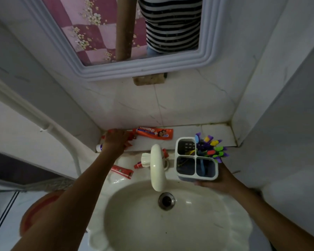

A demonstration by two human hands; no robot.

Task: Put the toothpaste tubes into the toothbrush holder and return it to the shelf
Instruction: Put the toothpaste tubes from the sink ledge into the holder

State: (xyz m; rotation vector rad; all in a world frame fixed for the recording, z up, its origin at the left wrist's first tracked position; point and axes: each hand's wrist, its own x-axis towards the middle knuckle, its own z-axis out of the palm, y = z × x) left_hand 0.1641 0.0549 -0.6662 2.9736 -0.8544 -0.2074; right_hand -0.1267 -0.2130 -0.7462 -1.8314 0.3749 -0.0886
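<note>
My right hand (223,180) holds a white toothbrush holder (196,175) from below, above the sink's right rim. Colourful toothbrushes (211,145) stick out of its far right compartment. My left hand (115,140) lies on red toothpaste tubes (130,141) at the left end of the tiled shelf (214,132), fingers curled over them. A larger red toothpaste tube (155,133) lies flat on the shelf just right of that hand. Two more red tubes rest on the sink's back rim: one to the left (122,171), one behind the tap (165,153).
A cream tap (157,167) arches over the white sink (225,223) between my hands. A small white and purple cap (98,148) lies at the shelf's left edge. A framed mirror (134,69) hangs above. A red bucket (33,214) stands at the lower left.
</note>
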